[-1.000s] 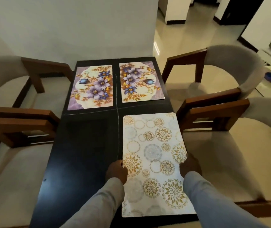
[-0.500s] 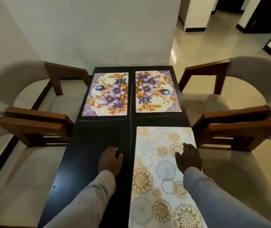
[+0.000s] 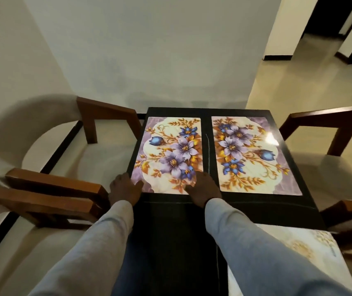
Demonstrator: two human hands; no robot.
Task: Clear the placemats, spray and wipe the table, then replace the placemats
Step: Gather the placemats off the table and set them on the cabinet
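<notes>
Both hands (image 3: 204, 189) (fingers flat) touch left floral placemat (image 3: 168, 154)

Two placemats lie side by side on the table's (image 3: 256, 208) far half, left placemat (image 3: 170, 152) beside right placemat (image 3: 249, 154). A third placemat (image 3: 294, 248) lies nearer, at right.

4 armchairs around the edges, all cream upholstery with brown wooden arms. Far left chair (image 3: 49, 144) with a rounded padded back, near left chair (image 3: 49, 199) snug up beside it, arms almost touching. Far right chair (image 3: 329, 133) cut off by the frame edge, near right chair (image 3: 350, 212) barely peeking in. Plain off-white wall (image 3: 149, 50) behind. Glossy cream tiled floor (image 3: 299, 82) running off to the upper right, black skirting along the base of a white pillar (image 3: 286, 24), dark doorway (image 3: 329, 16) past that.
</notes>
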